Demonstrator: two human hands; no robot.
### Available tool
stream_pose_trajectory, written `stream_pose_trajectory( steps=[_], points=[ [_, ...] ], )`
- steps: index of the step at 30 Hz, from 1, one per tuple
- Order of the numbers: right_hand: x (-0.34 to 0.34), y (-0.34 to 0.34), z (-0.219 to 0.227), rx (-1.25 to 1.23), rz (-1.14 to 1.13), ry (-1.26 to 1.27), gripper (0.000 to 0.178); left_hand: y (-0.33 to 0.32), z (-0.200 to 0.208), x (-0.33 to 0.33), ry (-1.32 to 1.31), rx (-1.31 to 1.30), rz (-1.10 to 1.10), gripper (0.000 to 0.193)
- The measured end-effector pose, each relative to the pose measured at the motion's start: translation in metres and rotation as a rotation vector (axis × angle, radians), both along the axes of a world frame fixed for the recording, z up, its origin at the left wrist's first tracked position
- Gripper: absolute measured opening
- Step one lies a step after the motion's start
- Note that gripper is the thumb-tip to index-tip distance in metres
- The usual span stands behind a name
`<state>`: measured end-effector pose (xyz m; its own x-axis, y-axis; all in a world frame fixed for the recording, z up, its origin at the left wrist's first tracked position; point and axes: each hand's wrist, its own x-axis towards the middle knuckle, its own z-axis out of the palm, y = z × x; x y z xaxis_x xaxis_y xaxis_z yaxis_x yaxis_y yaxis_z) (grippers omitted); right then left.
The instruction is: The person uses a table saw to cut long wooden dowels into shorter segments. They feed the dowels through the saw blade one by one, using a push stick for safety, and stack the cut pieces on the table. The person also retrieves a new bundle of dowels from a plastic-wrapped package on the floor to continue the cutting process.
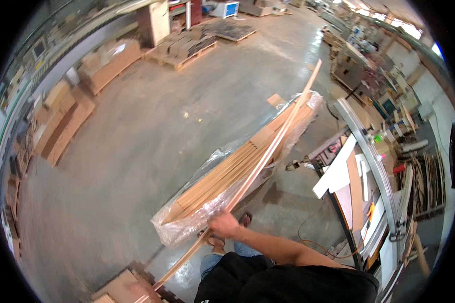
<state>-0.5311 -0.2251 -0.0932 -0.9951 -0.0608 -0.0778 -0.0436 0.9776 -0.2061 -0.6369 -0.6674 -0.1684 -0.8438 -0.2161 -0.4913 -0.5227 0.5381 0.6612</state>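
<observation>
A long, thin wooden strip (263,161) runs diagonally from the lower left to the far right, above a bundle of similar strips. My right hand (224,223) is closed around it near the middle of the view. At the lower left edge my left hand (144,290), blurred, is wrapped on the strip's near part; its fingers show poorly. Below the strip, the bundle of wooden strips (217,177) lies in clear plastic wrap (179,230) on the floor. A short piece of brown board (262,136) rests across the bundle.
To the right stands a cluttered workbench with white boards (336,169) and a long metal rail (366,151). Cardboard (119,288) lies at the lower left. Pallets (187,60) with stacked panels stand farther back, and stacked boards (65,118) line the left. My feet are beside the bundle.
</observation>
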Motion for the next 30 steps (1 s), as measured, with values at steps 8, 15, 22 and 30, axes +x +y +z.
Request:
stream_pose_trajectory(
  steps=[8,15,22,30],
  points=[
    [0.055,-0.011,0.079,0.152,-0.099,0.288,0.014,0.271,0.108,0.051,-0.006,0.284,-1.269,0.031],
    [0.183,0.014,0.137,0.357,-0.306,0.270,0.014,0.300,0.113,0.154,0.376,0.293,-1.412,0.040],
    [0.410,0.050,0.191,0.567,-0.694,0.270,0.015,0.304,0.114,0.277,0.602,0.185,-1.532,0.031],
    [0.682,0.073,0.266,0.570,-1.257,0.308,0.029,0.334,0.143,0.302,1.280,0.129,-1.521,0.023]
  ],
)
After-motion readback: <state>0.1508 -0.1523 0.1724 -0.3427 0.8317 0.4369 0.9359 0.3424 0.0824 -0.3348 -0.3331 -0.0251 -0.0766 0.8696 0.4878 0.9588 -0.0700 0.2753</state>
